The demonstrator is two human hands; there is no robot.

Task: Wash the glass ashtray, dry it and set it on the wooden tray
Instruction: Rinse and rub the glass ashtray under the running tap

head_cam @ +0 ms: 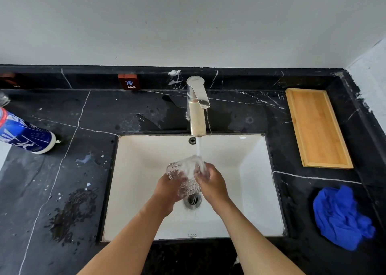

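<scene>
Wall (188, 24): plain and pale, it fills the top of the view.
Counter (62, 170): black stone with thin white lines, wet in spots, with a dark puddle left of the sink.
Sink (257, 170): white and square, set into the counter, with a round drain (192, 200) in the middle of its floor.
Wooden tray (317, 128): long and light brown, lying flat on the counter to the right of the sink, near the back corner. Nothing lies on it.
Blue cloth (340, 218): crumpled up on the counter, right of the sink and nearer than the tray.
Bottle (23, 132): blue and white with a red band, at the left edge, well apart from the sink.
Tap (197, 107): shiny metal, behind the sink. Water (198, 147) runs down from it in a thin white stream.
Cold tag (128, 82): a small red-brown block that says COLD, against the back ledge, left of the tap.
Left hand (169, 188): curled around the left side of the ashtray - fingers bent and holding it from below.
Right hand (213, 181): wrapped on the right side of the ashtray, fingers closed against the glass.
Glass ashtray (183, 174): clear and bumpy, held between both hands over the drain - the water splashes right on it, so its exact shape is hard to see.
</scene>
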